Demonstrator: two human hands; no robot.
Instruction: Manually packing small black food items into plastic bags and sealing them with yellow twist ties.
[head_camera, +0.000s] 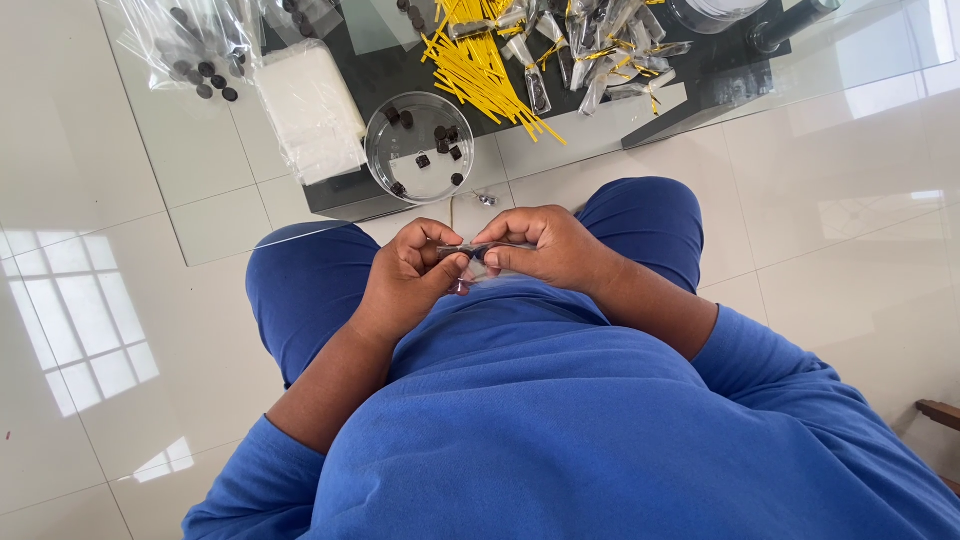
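Both hands, left hand (405, 280) and right hand (545, 245), pinch a small crinkly clear plastic packet (465, 250) between fingertips.

Glass table (600, 130): dish (420, 147), yellow ties (485, 75).

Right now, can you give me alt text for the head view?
Both hands, left hand and right hand, pinch a small clear packet over the lap. Ahead, a glass table holds a clear round dish of dark pieces, yellow twist ties and tied packets.
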